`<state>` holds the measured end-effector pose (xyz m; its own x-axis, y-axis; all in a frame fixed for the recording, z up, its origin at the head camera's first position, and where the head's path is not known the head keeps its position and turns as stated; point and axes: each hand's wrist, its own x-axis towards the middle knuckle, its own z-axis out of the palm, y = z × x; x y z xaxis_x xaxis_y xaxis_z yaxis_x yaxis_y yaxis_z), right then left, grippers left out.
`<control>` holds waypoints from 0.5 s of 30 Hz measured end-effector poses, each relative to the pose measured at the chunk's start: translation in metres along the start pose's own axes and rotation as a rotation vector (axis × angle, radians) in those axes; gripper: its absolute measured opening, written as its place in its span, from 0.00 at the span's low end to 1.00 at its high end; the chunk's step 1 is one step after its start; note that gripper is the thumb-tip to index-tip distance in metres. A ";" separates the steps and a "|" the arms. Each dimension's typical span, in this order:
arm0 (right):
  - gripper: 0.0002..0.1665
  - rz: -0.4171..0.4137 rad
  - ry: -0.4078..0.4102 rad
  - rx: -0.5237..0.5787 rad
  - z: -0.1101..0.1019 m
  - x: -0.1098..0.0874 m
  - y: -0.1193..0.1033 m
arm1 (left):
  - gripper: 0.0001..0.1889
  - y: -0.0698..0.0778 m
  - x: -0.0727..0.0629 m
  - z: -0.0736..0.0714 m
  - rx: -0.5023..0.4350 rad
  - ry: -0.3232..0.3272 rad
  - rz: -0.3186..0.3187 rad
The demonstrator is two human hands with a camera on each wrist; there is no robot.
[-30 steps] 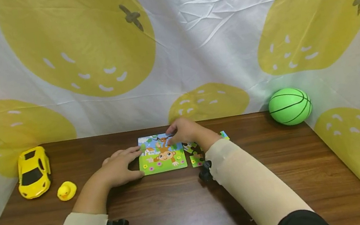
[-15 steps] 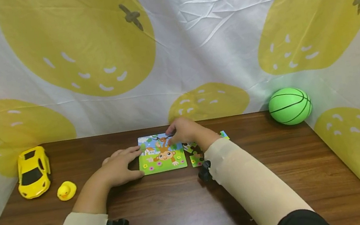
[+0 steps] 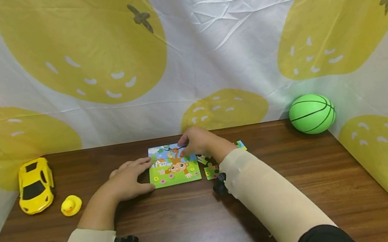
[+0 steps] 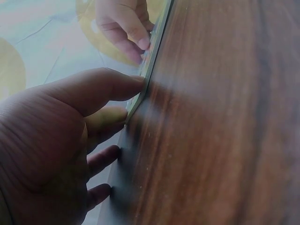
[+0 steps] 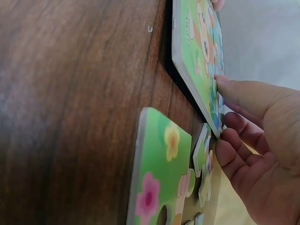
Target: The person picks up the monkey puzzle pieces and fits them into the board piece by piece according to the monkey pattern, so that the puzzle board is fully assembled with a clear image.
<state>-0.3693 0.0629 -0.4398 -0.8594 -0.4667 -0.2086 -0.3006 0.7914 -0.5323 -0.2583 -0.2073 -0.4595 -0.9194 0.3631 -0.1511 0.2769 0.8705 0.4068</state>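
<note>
A square jigsaw puzzle (image 3: 172,176) with a monkey picture lies near the back of the table. My left hand (image 3: 127,181) rests at its left side, thumb and index finger spread along the edge near the front corner, the other fingers apart. In the left wrist view, the thumb of this left hand (image 4: 51,145) touches the thin rim. On the opposite side, my right hand (image 3: 201,142) grips the puzzle's upper right part. The right wrist view shows that hand's thumb (image 5: 239,91) on the picture and the other fingers curled at the edge.
Several loose puzzle pieces (image 3: 212,172) lie right of the puzzle, partly hidden under my right forearm. A yellow toy car (image 3: 36,190) and a rubber duck (image 3: 71,205) stand at the left. A green ball (image 3: 312,114) sits in the back right corner, against the patterned cloth (image 3: 227,46).
</note>
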 end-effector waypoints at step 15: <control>0.25 -0.046 0.066 0.055 -0.026 -0.031 0.023 | 0.43 0.002 0.000 -0.002 -0.004 0.006 0.006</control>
<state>-0.3602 0.1059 -0.4247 -0.8710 -0.4740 -0.1293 -0.3191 0.7458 -0.5848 -0.2584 -0.2063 -0.4566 -0.9194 0.3663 -0.1435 0.2813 0.8672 0.4109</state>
